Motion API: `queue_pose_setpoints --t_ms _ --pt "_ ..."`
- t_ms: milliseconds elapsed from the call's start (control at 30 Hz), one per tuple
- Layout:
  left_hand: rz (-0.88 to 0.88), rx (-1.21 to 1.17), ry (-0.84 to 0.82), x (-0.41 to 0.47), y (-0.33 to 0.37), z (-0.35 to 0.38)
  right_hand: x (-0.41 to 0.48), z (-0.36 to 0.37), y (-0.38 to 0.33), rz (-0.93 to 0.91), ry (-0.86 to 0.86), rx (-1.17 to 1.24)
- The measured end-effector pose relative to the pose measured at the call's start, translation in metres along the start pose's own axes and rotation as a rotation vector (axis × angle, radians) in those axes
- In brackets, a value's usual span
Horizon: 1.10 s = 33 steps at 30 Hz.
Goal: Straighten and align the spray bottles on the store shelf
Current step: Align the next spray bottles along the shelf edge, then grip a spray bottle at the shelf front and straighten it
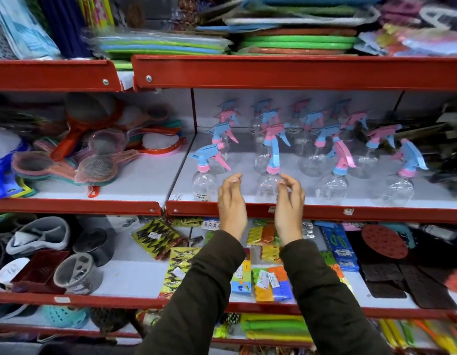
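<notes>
Several clear spray bottles with pink-and-blue trigger heads stand in rows on the white middle shelf (370, 193). In the front row, one bottle (269, 180) stands between my two hands, its nozzle facing me. My left hand (231, 201) is to its left, fingers curled and apart, not touching it. My right hand (290, 201) hovers at its right side, fingertips close to the bottle's shoulder. Another front bottle (204, 175) stands further left with its head turned sideways. Two more front bottles (333, 183) stand to the right, heads angled differently.
The red shelf lip (324, 212) runs just below my hands. Mesh strainers (94, 160) pile up on the left section. Sponge cloths (296, 39) lie on the shelf above, packaged clips (268, 280) and grey holders (76, 272) on the one below.
</notes>
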<state>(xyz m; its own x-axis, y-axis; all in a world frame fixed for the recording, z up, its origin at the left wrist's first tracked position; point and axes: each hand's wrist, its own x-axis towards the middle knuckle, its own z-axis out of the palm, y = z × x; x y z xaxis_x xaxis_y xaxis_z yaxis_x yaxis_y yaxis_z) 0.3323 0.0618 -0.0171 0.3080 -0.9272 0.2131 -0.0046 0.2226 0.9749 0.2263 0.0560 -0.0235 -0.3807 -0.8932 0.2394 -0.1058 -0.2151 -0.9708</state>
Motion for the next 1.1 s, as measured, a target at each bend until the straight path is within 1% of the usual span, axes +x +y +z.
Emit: queue_pose_setpoints --t_ms 100,200,300,400,500,667,733,767,867,900,967,1100 --pt "-0.079 0.138 -0.137 0.003 0.005 0.023 0.025 -0.005 -0.002 0.07 -0.092 -0.048" --pt "-0.126 0.204 -0.234 0.008 0.005 0.038 0.04 -0.007 -0.002 0.13 -0.188 -0.038" --pt "-0.155 0.183 -0.226 0.008 0.002 0.046 0.04 -0.012 0.003 0.11 -0.215 -0.042" --pt "-0.237 0.108 -0.224 0.013 0.004 0.05 0.035 -0.019 0.006 0.096 -0.183 -0.043" --pt "-0.287 0.056 -0.269 0.022 0.005 0.054 0.032 -0.026 0.006 0.113 -0.159 -0.04" --pt "-0.261 0.048 -0.295 0.038 0.002 0.056 0.029 -0.035 0.01 0.087 -0.163 -0.077" --pt "-0.234 0.049 -0.284 0.037 0.002 0.057 0.031 -0.037 0.011 0.071 -0.158 -0.101" --pt "-0.21 0.055 -0.253 0.035 0.002 0.057 0.032 -0.037 0.011 0.067 -0.154 -0.122" --pt "-0.088 0.173 -0.072 0.025 -0.002 0.056 0.039 -0.036 0.01 0.075 -0.168 -0.142" --pt "-0.075 0.2 -0.05 0.023 -0.004 0.056 0.042 -0.036 0.009 0.068 -0.184 -0.145" --pt "-0.083 0.215 -0.069 0.02 -0.007 0.058 0.043 -0.034 0.008 0.043 -0.21 -0.15" --pt "-0.093 0.21 -0.084 0.02 -0.006 0.06 0.038 -0.033 0.011 0.041 -0.193 -0.116"
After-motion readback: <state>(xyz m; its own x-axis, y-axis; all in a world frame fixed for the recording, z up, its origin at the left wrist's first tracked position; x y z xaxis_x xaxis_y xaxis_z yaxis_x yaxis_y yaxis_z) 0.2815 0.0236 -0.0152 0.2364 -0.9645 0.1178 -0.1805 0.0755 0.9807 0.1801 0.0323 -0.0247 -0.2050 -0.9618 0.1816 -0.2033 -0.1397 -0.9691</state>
